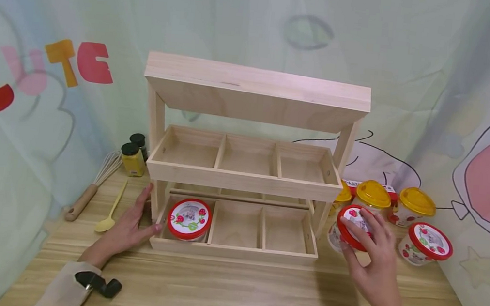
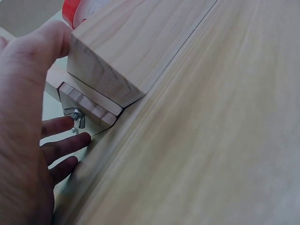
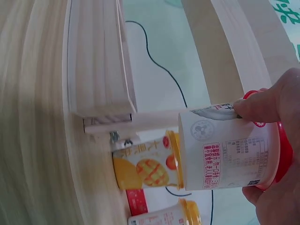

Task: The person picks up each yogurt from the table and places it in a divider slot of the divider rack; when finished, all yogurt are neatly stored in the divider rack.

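Observation:
A two-tier wooden rack (image 1: 244, 181) with divided trays stands centrally in the head view. At its lower left, my left hand (image 1: 126, 230) rests its thumb on the tray's front corner, fingers spread along the side. In the left wrist view, those fingers lie near a wing nut (image 2: 76, 115). My right hand (image 1: 376, 266) grips a red-lidded cup (image 3: 220, 150) by its lid end, just right of the rack; in the right wrist view it appears raised off the table. Another red-lidded cup (image 1: 189, 219) sits in the lower tray's left compartment.
A third red-lidded cup (image 1: 425, 244) stands at the right, before yellow-lidded cups (image 1: 373, 194) and a red box (image 1: 393, 195). Left of the rack lie a whisk (image 1: 93, 187) and a yellow spoon (image 1: 112, 214), near two dark-lidded jars (image 1: 133, 160). Printed curtains surround the table.

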Demonstrator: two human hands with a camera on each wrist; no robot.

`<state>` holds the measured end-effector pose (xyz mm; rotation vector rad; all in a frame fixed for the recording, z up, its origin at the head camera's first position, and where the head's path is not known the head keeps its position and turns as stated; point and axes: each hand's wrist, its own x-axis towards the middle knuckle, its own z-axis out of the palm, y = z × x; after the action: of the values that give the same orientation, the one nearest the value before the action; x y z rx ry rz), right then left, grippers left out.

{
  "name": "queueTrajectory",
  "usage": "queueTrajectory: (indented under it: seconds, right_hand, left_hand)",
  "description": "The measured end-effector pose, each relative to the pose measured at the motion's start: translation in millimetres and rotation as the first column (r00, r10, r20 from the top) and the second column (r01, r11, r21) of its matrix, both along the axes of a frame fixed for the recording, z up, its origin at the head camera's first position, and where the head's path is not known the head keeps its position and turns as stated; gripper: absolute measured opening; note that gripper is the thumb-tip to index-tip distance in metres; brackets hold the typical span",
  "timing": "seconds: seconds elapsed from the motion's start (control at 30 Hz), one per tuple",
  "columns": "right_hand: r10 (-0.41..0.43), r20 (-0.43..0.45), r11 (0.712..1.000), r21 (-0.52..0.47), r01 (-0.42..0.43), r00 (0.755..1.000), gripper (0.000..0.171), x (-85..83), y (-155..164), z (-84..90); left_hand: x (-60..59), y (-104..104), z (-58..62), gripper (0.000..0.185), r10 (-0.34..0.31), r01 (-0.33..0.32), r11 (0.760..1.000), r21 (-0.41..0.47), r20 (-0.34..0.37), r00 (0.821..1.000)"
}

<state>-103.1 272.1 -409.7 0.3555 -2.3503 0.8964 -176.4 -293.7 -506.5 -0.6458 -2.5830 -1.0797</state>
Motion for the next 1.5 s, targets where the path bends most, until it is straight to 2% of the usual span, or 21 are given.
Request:
queueTrajectory:
  seconds: [0.17,0.37,0.6,0.83,1.5]
  right_hand:
    - [0.046,0.028,0.999,0.005,-0.047,0.999,0.064,4.0,-9,-0.9]
    - [0.109,-0.007,0.993,0.036,-0.109,0.994,0.066,4.1,-22,-4.6]
    - [0.143,-0.019,0.988,0.067,-0.141,0.990,0.069,1.3,-34,-9.4]
    - [0.174,0.029,0.979,0.104,-0.177,0.984,0.068,-6.7,-43,-10.6]
    - [0.374,0.014,0.923,0.096,-0.374,0.927,0.056,-34.6,-83,-13.4]
  left_hand:
    - [-0.2,0,-1.3,0.122,0.006,-0.006,1.000,0.001,0.023,1.000]
    - [0.0,1,-1.0,0.121,0.014,-0.014,1.000,0.002,0.020,1.000]
    - [-0.6,1,-1.1,0.121,0.010,-0.010,1.000,-0.001,0.025,1.000]
    - [-0.4,1,-1.3,0.120,0.014,-0.014,1.000,-0.002,0.025,1.000]
    - [0.4,1,0.2,0.121,0.015,-0.015,1.000,0.004,0.061,0.998]
